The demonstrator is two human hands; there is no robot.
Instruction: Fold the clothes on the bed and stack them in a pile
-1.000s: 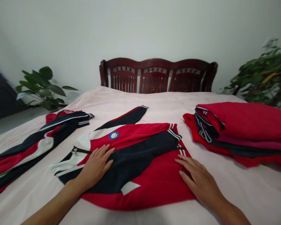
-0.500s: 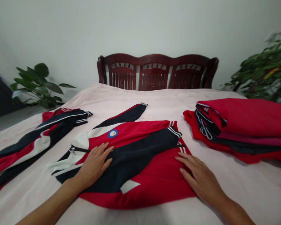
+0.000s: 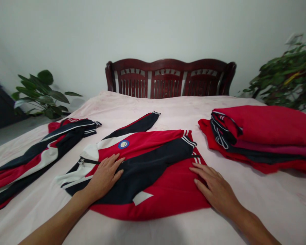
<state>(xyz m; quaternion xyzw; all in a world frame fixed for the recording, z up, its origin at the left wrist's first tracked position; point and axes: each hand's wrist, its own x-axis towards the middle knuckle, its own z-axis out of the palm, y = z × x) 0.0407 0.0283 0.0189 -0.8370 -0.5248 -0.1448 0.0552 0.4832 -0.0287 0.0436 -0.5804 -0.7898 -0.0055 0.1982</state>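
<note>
A red, navy and white zip jacket [image 3: 153, 183] lies on the bed in front of me, its collar to the left and its striped hem to the right. Its near sleeve is folded across the body, while the far navy sleeve [image 3: 135, 124] stretches out behind. My left hand [image 3: 107, 175] rests flat on the jacket near the collar and zip, fingers spread. Flat on the red hem end lies my right hand [image 3: 214, 189], its fingers extended. Neither hand grips the cloth. A round blue badge [image 3: 123, 144] shows on the chest.
To the right sits a stack of folded red and navy clothes [image 3: 267, 126]. Another navy, red and white garment [image 3: 38, 156] lies at the left. Pink bedding [image 3: 183, 110] covers the bed up to a dark wooden headboard [image 3: 167, 78]. Leafy plants [image 3: 40, 93] flank it.
Both hands stay flat on the jacket in nearly the same places. The view has shifted very slightly, and the jacket's near edge appears a little higher.
</note>
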